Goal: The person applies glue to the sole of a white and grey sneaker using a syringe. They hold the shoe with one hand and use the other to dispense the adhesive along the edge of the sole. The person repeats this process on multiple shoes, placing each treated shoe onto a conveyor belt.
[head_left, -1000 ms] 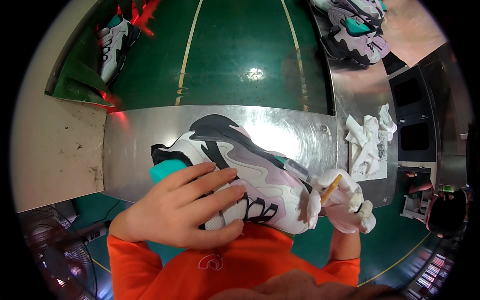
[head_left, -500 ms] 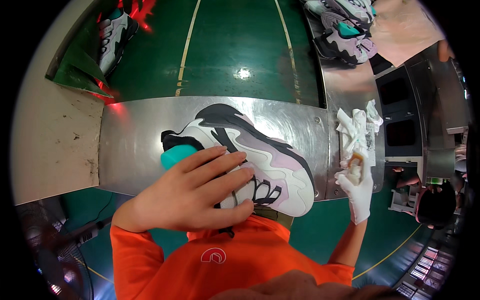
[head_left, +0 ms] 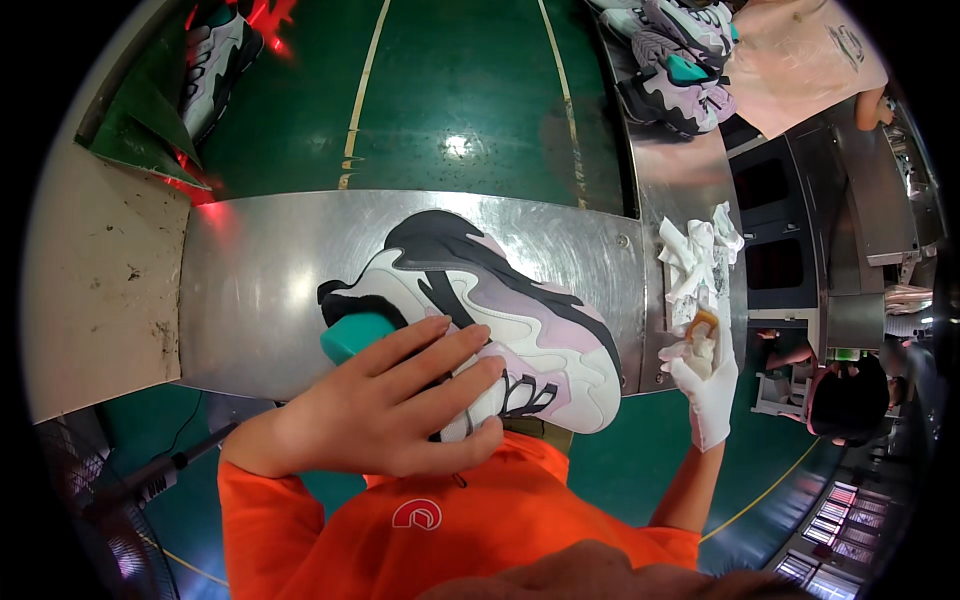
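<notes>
Green surface (head_left: 460, 90) stretches beyond the metal desk (head_left: 265, 290); across the desk's near edge lies the shoe (head_left: 540, 325), under the spread fingers of the left hand (head_left: 405, 405). Whether the right hand's (head_left: 708, 388) grip is closed, I cannot tell. Probably light and soft-sided; best held by its stiffer sole (head_left: 525, 278).

A green surface (head_left: 450, 80) occupies the upper centre. Piled shoes (head_left: 672, 95) lie upper right, beside a pinkish sheet (head_left: 790, 65). A fan (head_left: 115, 525) appears lower left.
</notes>
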Demonstrator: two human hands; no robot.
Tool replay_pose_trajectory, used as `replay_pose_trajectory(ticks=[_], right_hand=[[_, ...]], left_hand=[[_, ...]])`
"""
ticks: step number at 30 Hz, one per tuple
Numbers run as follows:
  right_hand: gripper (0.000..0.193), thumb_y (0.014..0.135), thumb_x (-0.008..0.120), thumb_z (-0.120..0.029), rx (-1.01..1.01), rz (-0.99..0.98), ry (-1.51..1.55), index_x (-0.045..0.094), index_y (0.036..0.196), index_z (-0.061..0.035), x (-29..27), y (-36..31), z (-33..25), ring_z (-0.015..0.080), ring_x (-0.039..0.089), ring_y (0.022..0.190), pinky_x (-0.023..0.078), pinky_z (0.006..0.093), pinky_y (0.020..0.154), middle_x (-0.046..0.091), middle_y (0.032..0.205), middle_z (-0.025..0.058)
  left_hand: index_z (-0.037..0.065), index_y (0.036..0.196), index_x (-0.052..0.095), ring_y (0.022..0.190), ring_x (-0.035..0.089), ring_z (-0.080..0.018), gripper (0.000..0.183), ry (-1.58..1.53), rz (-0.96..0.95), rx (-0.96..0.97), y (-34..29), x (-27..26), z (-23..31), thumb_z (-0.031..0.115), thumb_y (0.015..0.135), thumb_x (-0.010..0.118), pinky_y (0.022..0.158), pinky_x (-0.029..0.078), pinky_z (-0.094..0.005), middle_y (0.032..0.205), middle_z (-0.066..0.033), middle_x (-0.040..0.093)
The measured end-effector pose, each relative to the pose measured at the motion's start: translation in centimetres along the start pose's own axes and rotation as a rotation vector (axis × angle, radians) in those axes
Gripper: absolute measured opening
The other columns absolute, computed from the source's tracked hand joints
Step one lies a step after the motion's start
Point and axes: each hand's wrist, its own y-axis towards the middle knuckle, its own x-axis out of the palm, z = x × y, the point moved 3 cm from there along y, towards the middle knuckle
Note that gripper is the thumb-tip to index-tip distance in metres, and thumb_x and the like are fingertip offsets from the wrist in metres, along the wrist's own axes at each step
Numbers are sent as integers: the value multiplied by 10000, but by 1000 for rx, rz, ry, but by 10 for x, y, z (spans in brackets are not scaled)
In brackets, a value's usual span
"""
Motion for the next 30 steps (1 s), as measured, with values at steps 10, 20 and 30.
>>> replay_pose_trajectory(ticks=[10, 20, 30], right_hand=[[736, 691, 750, -340, 122, -284, 246, 512, 1254, 70, 16, -15, -24, 247, 656, 770, 545, 325, 680, 632, 1031, 192], [1062, 458, 785, -512, 47, -640, 746, 476, 1213, 168, 48, -11, -30, 336, 665, 695, 503, 350, 657, 620, 994, 255], [1074, 459, 778, -515, 83, -726, 731, 462, 1232, 161, 55, -1, -30, 298, 668, 718, 480, 313, 617, 633, 889, 198]], left_hand=[[265, 1051, 580, 1149, 608, -302, 278, -30, -8, 3, 2, 1, -2, 161, 811, 675, 988, 487, -429, 1226, -78, 602], [269, 986, 612, 1062, 644, -294, 261, -43, -33, -14, 27, -1, -11, 169, 764, 706, 929, 521, -416, 1137, -74, 641], [266, 898, 639, 1038, 658, -275, 212, -67, 9, -62, 33, 1, -12, 203, 720, 736, 900, 535, -403, 1110, -69, 651]])
